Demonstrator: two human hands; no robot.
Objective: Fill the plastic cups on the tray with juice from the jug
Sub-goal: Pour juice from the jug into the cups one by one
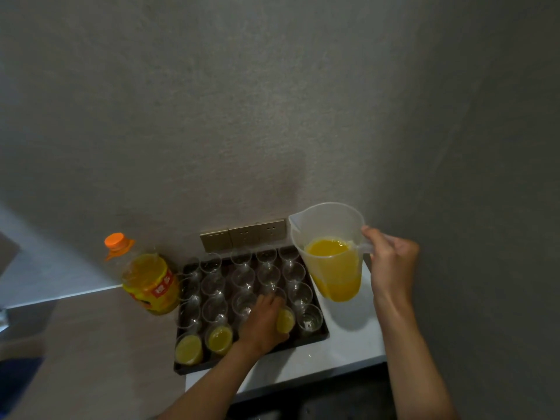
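Orange juice fills roughly the lower half of a translucent plastic jug (pixel 330 253), which hangs in the air right of centre, above the right edge of a dark tray (pixel 321 336), with its spout turned toward the upper left. The right hand (pixel 394 262) has its fingers curled round the jug's handle. Low in the middle of the frame, the tray sits on a white counter (pixel 348 344) and carries rows of clear plastic cups (pixel 242 278), most of them without juice. Two filled cups (pixel 189 348) stand side by side at the tray's lower left corner. A third filled cup (pixel 285 320) stands in the near row toward the right, and the left hand (pixel 262 321) lies over the cups just beside it, fingers bent, touching that cup's left side; whether it truly grips the cup I cannot tell. Left of the tray, touching its edge, stands a juice bottle (pixel 148 280) with an orange cap and yellow label. Gold wall sockets (pixel 242 234) sit on the grey wall just above the tray.
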